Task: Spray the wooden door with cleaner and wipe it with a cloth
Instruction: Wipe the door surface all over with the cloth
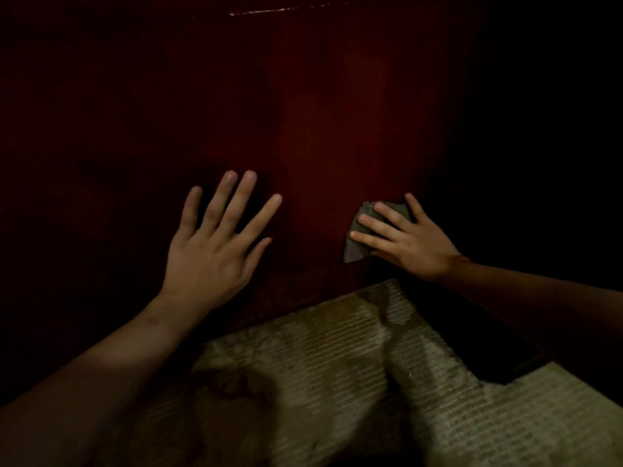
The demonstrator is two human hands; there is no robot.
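The wooden door (303, 112) fills the upper part of the head view, dark red-brown and dimly lit, with a faint bright streak near its top edge. The left hand (212, 251) lies flat against the lower part of the door, fingers straight and spread wide, holding nothing. To its right, well apart from it, the right hand (401, 237) presses a small grey cloth (357, 241) against the door with straight, slightly spread fingers; the cloth is crumpled, and its lower corner sticks out below and to the left of the fingertips. Both forearms are bare and reach in from the lower corners of the view. Below the door, the floor (337, 365) shows a pale, ribbed, stained surface, crossed by the arms' shadows. The area to the right of the door is too dark to make out.
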